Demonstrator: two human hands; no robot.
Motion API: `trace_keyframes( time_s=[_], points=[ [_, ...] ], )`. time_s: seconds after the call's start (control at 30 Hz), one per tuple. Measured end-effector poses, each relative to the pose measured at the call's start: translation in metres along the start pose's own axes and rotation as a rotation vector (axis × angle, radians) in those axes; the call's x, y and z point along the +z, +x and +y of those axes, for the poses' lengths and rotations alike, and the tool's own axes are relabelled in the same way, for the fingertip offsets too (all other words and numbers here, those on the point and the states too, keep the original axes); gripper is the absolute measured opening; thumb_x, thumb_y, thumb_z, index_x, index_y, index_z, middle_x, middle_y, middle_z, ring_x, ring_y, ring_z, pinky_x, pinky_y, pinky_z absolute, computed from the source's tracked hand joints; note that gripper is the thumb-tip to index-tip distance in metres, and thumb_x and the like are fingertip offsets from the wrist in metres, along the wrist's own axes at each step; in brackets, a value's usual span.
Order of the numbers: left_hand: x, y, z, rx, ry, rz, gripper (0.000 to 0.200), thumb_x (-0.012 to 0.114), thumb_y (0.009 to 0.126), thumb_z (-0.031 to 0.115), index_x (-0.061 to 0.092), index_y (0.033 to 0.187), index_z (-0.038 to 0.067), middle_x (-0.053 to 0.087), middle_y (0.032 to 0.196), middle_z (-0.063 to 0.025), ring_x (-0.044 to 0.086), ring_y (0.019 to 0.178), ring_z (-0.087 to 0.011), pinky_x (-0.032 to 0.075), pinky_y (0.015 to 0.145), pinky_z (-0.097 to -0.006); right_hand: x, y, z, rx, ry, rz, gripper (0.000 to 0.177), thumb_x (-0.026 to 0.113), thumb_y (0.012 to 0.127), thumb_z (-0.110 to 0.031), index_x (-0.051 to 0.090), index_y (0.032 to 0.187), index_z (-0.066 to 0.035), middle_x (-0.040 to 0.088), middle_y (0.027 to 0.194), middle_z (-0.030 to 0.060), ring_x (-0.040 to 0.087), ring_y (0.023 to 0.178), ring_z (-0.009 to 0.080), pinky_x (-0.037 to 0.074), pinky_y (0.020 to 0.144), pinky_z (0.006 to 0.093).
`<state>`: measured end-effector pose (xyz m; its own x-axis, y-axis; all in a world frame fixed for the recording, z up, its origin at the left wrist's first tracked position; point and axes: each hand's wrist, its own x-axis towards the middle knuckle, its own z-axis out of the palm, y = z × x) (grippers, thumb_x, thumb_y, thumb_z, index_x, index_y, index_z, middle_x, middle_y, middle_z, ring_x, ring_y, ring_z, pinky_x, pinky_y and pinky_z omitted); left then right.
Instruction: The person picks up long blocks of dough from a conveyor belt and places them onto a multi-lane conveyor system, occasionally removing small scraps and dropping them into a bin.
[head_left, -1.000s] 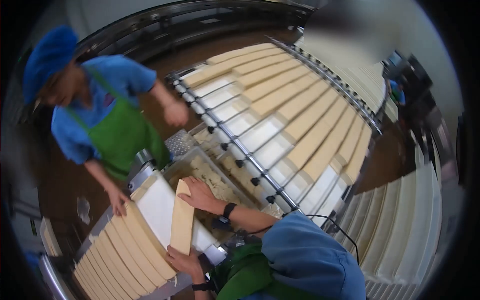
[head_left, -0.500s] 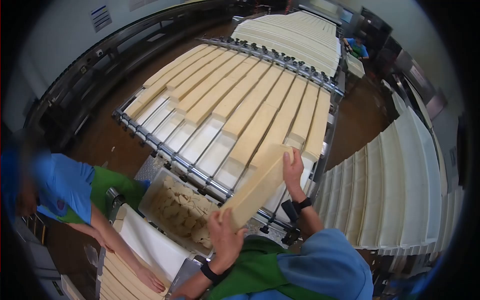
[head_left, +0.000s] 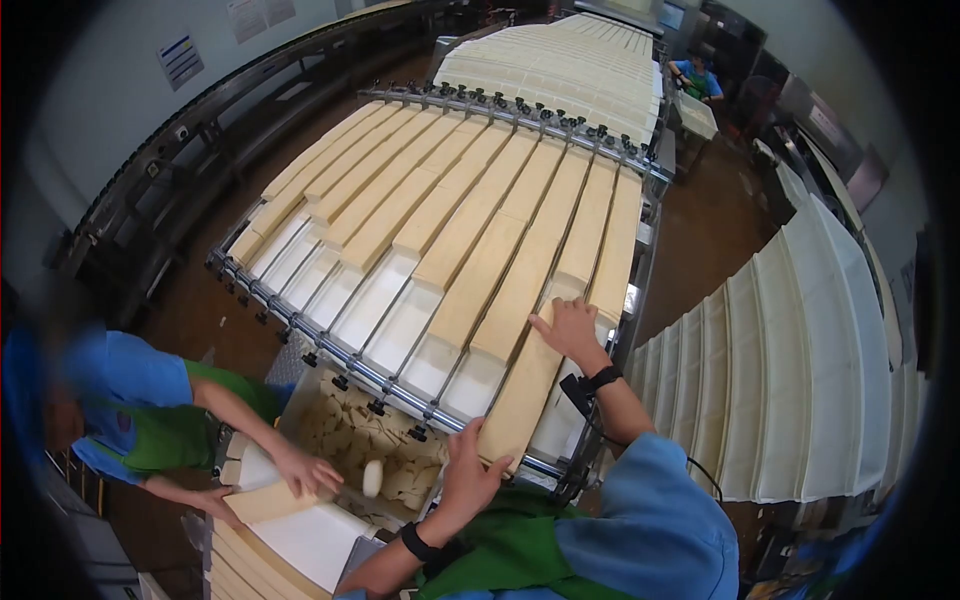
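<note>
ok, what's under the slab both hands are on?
The slab, gripped at its near end by the left hand with the right hand flat on top, lies along a white conveyor lane, that end over the metal rail. The lane surface directly beneath is covered.

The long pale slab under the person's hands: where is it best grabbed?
Probably at its two ends, from above. The long pale slab lies flat in a narrow lane of the rack with neighbours close beside, so its long sides are shut in. The left hand grips the near end; the right hand rests flat farther along.
</note>
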<state>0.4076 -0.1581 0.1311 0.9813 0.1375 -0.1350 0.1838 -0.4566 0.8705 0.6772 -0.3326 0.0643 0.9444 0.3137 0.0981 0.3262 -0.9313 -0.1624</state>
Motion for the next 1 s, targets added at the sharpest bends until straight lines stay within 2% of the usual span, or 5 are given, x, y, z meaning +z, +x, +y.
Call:
trace_keyframes(
  time_s=[0.17,0.3,0.67,0.9,1.0],
  points=[
    [0.003,0.008,0.000,-0.068,0.023,0.046,0.072,0.074,0.083,0.020,0.035,0.141,0.005,0.045,0.124,-0.0242,0.050,0.114,-0.0430,0.045,0.095,-0.0464,-0.004,-0.003,-0.004,-0.045,-0.033,0.353,0.058,0.059,0.090,-0.051,0.063,0.120,-0.001,0.063,0.115,0.0186,0.039,0.131,0.0345,0.025,0.103,0.0594],
    [0.028,0.033,-0.009,-0.080,0.019,0.122,0.073,0.076,0.081,0.018,0.036,0.141,0.007,0.046,0.119,-0.0216,0.050,0.110,-0.0379,0.044,0.094,-0.0435,-0.016,-0.016,-0.007,0.059,-0.039,0.237,0.053,0.062,0.091,-0.043,0.059,0.126,-0.003,0.054,0.131,0.0182,0.036,0.133,0.0368,0.021,0.107,0.0603],
    [0.057,0.060,-0.031,0.061,-0.045,0.205,0.081,0.069,0.074,-0.007,0.036,0.145,0.013,0.043,0.122,-0.0226,0.050,0.113,-0.0428,0.047,0.093,-0.0424,-0.014,-0.144,-0.052,-0.333,0.282,-0.178,0.075,0.062,0.088,-0.050,0.038,0.150,-0.014,0.018,0.158,0.0257,0.013,0.148,0.0416,0.007,0.114,0.0667],
    [0.024,0.044,-0.032,-0.085,-0.092,0.124,0.081,0.055,0.070,-0.011,0.039,0.145,0.014,0.047,0.125,-0.0238,0.050,0.117,-0.0431,0.045,0.098,-0.0439,-0.013,-0.142,-0.055,-0.344,0.051,-0.131,0.081,0.061,0.088,-0.054,0.034,0.152,-0.012,0.020,0.158,0.0245,0.015,0.148,0.0414,0.007,0.114,0.0663],
    [-0.015,0.018,-0.054,0.062,-0.215,0.567,0.070,0.054,0.074,-0.014,0.042,0.140,0.005,0.048,0.126,-0.0168,0.056,0.113,-0.0314,0.051,0.093,-0.0363,-0.022,-0.120,-0.071,-0.327,0.144,-0.064,0.090,0.067,0.084,-0.051,0.028,0.152,-0.007,0.022,0.156,0.0279,0.016,0.147,0.0431,0.006,0.113,0.0674]
  ],
)
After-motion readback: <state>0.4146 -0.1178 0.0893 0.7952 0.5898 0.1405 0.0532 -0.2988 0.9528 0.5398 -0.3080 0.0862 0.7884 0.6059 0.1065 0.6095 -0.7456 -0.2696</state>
